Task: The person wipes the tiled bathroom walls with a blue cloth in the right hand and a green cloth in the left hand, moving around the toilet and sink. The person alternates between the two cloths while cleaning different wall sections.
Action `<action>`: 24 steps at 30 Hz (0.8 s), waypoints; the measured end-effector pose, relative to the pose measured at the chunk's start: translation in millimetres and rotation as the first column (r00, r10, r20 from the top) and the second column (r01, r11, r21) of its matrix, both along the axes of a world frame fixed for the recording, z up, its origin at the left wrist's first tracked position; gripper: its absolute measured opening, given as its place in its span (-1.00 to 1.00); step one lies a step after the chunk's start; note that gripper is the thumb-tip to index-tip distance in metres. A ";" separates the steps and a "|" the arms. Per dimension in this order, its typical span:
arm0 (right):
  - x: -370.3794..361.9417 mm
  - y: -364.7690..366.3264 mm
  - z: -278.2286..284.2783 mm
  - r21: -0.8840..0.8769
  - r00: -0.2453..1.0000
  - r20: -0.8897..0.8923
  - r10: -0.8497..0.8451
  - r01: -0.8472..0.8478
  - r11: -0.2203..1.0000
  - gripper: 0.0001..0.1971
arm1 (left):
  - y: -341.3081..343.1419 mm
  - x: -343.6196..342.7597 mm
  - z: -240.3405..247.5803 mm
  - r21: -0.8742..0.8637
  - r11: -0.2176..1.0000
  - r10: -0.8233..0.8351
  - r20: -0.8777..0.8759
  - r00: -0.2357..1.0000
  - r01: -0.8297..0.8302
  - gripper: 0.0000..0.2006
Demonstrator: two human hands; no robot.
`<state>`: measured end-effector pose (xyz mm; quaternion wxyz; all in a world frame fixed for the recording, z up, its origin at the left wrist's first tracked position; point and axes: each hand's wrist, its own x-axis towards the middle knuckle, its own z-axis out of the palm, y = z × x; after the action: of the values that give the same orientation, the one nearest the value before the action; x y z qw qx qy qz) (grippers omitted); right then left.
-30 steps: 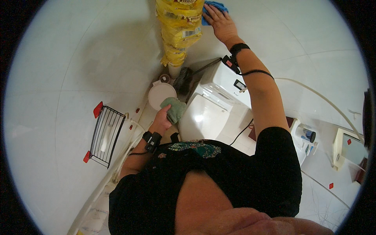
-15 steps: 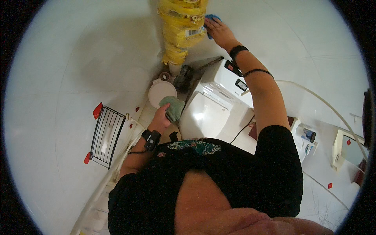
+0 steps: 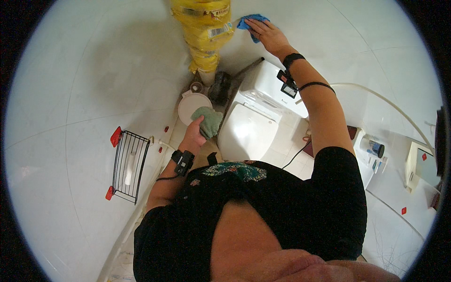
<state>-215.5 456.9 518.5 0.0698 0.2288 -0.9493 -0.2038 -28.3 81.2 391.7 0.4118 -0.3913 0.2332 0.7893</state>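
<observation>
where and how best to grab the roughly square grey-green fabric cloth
Perhaps pinch the grey-green cloth by its right edge, coming from the glossy white toilet lid side: that edge juts out free, while the bare left hand grips its lower-left part, thumb on top.

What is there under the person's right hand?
Part of a blue cloth shows under the right hand; the cloth's middle and the wall directly behind it are covered.

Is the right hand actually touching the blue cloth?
Touching. The head view shows the right hand with its fingers lying across the blue cloth.
</observation>
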 end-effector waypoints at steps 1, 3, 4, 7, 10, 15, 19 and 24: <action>6.7 6.7 -1.7 -0.001 0.999 0.029 -0.024 0.024 1.000 -0.54 | 0.7 2.1 -0.2 -0.005 1.000 -0.003 0.005 1.000 0.003 -0.58; 22.1 19.4 -5.4 0.043 0.997 0.061 -0.037 0.035 0.998 -0.53 | 4.0 6.3 -0.2 -0.026 1.000 0.005 0.011 1.000 -0.005 -0.58; 28.9 26.1 -6.7 0.065 0.997 0.066 -0.034 0.029 0.997 -0.52 | 5.6 8.6 0.2 -0.031 0.999 0.009 0.015 1.000 -0.008 -0.59; 50.8 43.1 -12.3 -0.036 0.997 0.029 -0.068 0.069 0.997 -0.53 | 9.7 14.9 1.6 -0.087 0.996 -0.014 0.036 0.999 0.017 -0.58; 73.2 60.3 -14.0 0.045 0.994 0.065 -0.085 0.082 0.996 -0.52 | 11.4 19.7 0.4 -0.007 1.000 -0.009 0.004 1.000 0.009 -0.58; 86.7 72.8 -6.7 0.172 0.994 0.088 -0.058 0.042 0.984 -0.52 | 11.1 23.2 -10.8 -0.004 1.000 -0.009 -0.013 1.000 0.009 -0.59; 56.8 47.4 8.7 0.009 0.994 0.073 -0.086 0.085 0.996 -0.52 | 11.9 24.3 -16.1 -0.008 1.000 -0.004 0.014 1.000 0.004 -0.59; 0.7 -3.7 33.8 0.032 0.994 -0.103 -0.021 0.025 0.999 -0.49 | 12.2 18.6 -2.5 -0.061 0.998 -0.026 0.033 0.999 0.028 -0.60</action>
<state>-214.8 453.3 552.3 0.1124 0.2083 -0.9435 -0.2320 -9.7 93.4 389.2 0.4138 -0.4134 0.2560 0.7696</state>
